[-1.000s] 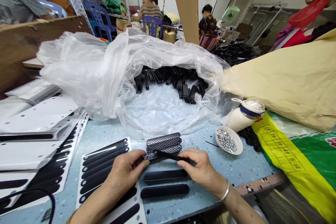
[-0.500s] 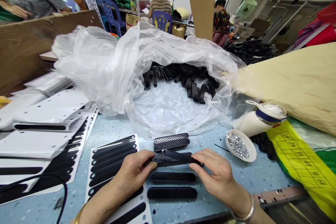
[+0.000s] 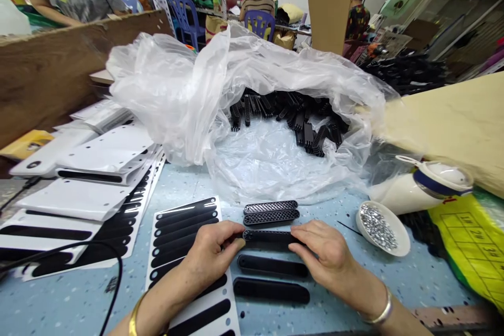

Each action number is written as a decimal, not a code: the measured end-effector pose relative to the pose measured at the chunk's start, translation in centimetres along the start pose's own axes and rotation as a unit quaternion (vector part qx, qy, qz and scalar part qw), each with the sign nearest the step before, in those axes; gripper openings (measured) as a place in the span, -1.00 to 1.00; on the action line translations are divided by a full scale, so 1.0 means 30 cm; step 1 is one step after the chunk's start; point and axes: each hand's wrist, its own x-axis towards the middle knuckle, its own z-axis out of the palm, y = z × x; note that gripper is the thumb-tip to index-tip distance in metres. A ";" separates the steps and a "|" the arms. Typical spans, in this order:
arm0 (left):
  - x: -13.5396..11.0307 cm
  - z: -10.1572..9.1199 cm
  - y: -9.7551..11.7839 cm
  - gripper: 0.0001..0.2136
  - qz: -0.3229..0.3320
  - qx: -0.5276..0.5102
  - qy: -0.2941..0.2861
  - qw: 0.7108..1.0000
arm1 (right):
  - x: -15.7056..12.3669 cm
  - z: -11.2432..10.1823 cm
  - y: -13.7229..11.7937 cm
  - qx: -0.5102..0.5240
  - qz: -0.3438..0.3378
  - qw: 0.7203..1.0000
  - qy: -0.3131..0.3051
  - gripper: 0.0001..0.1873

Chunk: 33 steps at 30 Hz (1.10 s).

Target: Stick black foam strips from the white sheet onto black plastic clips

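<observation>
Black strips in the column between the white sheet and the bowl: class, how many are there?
5: one strip held between left hand and right hand, two textured strips beyond it, two smooth strips nearer. Some may be hidden or stacked.

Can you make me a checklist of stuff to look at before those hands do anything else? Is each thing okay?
1. Left hand pinching one end of the held black strip: ok.
2. Right hand on its other end: ok.
3. Just one layer in the grip: cannot tell, the fingers hide both ends.
4. Upper smooth strip apart from the lower smooth strip: ok, a gap shows.
5. Bowl of shiny metal bits clear of the right hand: ok.
6. Black-striped white sheet fully uncovered: not ok, the left forearm crosses it.
</observation>
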 end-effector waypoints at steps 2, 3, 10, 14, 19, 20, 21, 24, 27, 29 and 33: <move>0.001 0.001 -0.001 -0.79 -0.003 0.000 0.000 1.000 | 0.007 0.001 0.002 -0.004 -0.004 1.000 -0.009 -0.81; 0.002 0.002 -0.001 -0.79 -0.002 0.000 0.000 1.000 | 0.009 0.003 0.002 -0.003 -0.004 1.000 -0.009 -0.81; -0.004 0.006 -0.010 -0.80 -0.001 -0.008 0.004 1.000 | 0.013 0.009 0.000 0.012 -0.007 1.000 0.001 -0.84; -0.003 0.011 -0.015 -0.79 0.003 -0.005 0.005 1.000 | 0.011 0.014 0.003 0.004 -0.002 1.000 0.002 -0.85; -0.005 0.014 -0.021 -0.79 0.004 -0.004 0.007 1.000 | 0.010 0.021 0.007 -0.007 -0.004 1.000 -0.006 -0.86; -0.006 0.014 -0.021 -0.79 0.004 -0.004 0.008 1.000 | 0.010 0.022 0.007 -0.009 -0.005 1.000 -0.005 -0.86; -0.006 0.014 -0.021 -0.79 0.005 -0.004 0.008 1.000 | 0.011 0.023 0.008 -0.010 -0.007 1.000 -0.004 -0.87; -0.006 0.012 -0.020 -0.79 0.011 -0.001 0.006 1.000 | 0.013 0.022 0.006 -0.013 -0.009 1.000 -0.007 -0.86; -0.005 0.010 -0.019 -0.79 0.011 0.000 0.008 1.000 | 0.017 0.017 0.003 -0.019 -0.009 1.000 -0.013 -0.85; -0.006 0.010 -0.017 -0.79 0.012 0.000 0.011 1.000 | 0.021 0.014 0.000 -0.023 -0.008 1.000 -0.018 -0.85; -0.006 0.009 -0.010 -0.80 0.011 -0.002 0.013 1.000 | 0.025 0.011 -0.003 -0.024 -0.012 0.999 -0.019 -0.85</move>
